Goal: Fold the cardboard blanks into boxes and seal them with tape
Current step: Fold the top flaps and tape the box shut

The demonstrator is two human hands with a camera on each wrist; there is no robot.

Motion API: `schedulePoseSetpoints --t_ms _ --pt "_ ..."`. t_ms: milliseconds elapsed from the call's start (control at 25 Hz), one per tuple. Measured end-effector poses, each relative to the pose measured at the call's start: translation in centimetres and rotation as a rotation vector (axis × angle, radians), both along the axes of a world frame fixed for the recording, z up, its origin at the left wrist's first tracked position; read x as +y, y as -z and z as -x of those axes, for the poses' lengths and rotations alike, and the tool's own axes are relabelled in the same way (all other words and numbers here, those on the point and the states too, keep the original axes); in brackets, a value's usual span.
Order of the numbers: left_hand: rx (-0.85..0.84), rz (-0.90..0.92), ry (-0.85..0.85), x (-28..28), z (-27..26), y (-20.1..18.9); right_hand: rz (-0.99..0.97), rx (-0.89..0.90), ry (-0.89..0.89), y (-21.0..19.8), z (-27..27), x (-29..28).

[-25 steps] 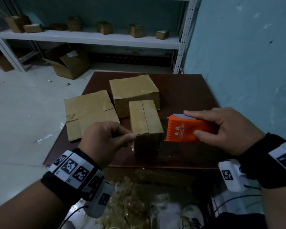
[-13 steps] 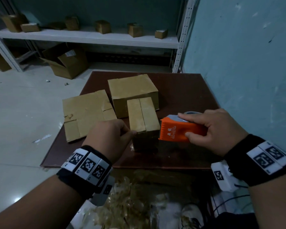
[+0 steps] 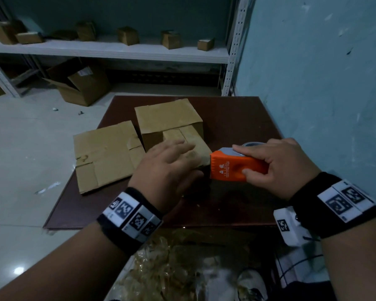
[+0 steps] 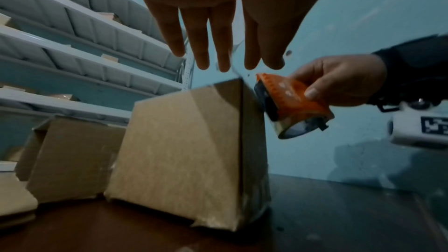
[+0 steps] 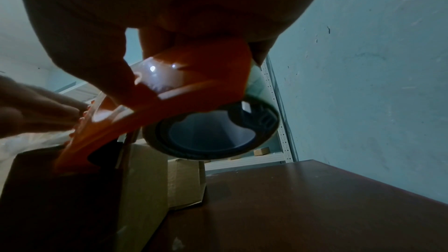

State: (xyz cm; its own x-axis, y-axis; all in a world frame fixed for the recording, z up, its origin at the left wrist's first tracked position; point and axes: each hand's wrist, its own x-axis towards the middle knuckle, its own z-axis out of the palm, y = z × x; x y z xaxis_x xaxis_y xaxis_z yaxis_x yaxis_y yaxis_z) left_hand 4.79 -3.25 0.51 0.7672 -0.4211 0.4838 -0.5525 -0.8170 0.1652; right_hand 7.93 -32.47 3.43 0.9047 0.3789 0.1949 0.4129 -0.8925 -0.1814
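Left hand [image 3: 167,168] opening flat, moving over small brown cardboard box [image 4: 194,152] to smooth tape; right hand [image 3: 282,168] gripping orange tape dispenser [image 3: 234,168] at box's 3 o'clock.

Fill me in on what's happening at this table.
A person is taping a small cardboard box shut on the brown table. The right hand grips an orange tape dispenser at the box's right edge. The left hand, fingers straight, hovers over the top. A bigger box and a flat blank lie nearby.
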Motion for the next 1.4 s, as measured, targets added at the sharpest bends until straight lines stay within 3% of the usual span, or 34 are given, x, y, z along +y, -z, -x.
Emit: schedulePoseSetpoints --t_ms 120,240,560,1160,1400 --pt "0.069 -0.069 0.049 -0.8 -1.3 1.4 -0.029 -0.028 0.004 0.1 0.0 0.0" --pt "0.094 -0.008 0.075 -0.8 -1.9 1.9 -0.078 -0.039 0.008 0.0 0.0 -0.2" --pt "0.191 -0.024 0.09 0.0 -2.1 1.8 0.035 0.09 0.147 -0.8 -0.7 -1.1" --pt "0.184 0.009 0.158 1.1 -1.2 1.4 0.046 0.146 0.2 -1.0 -0.3 -2.3" --pt "0.154 -0.011 0.144 0.6 -1.1 1.6 0.191 0.125 0.213 -2.0 -0.3 1.2"
